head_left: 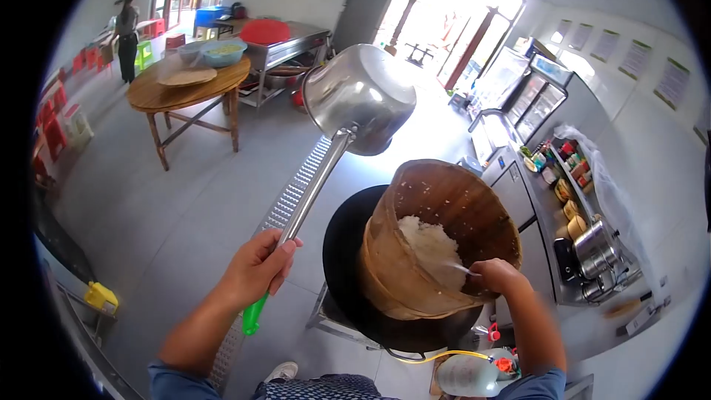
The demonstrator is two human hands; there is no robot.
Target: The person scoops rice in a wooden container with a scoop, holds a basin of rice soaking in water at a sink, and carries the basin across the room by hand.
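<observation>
My left hand (259, 270) is wrapped round the long metal handle of a stainless steel dipper (363, 100) with a green grip end. The dipper's bowl is raised and tipped with its base toward the upper right. My right hand (498, 275) reaches over the near right rim of a wooden steamer bucket (404, 285). It grips a pale spoon-like utensil (463, 268), whose far end is in the white rice (429, 246). Loose grains cling to the bucket's inner wall. The bucket stands tilted in a large black wok (342, 252).
A gas cylinder (466, 374) with a yellow hose stands below the wok. A metal floor grate (296, 196) runs beside it. Counters with pots (596, 244) line the right. Further off are a round wooden table (185, 96), red stools (53, 137) and a standing person (127, 37).
</observation>
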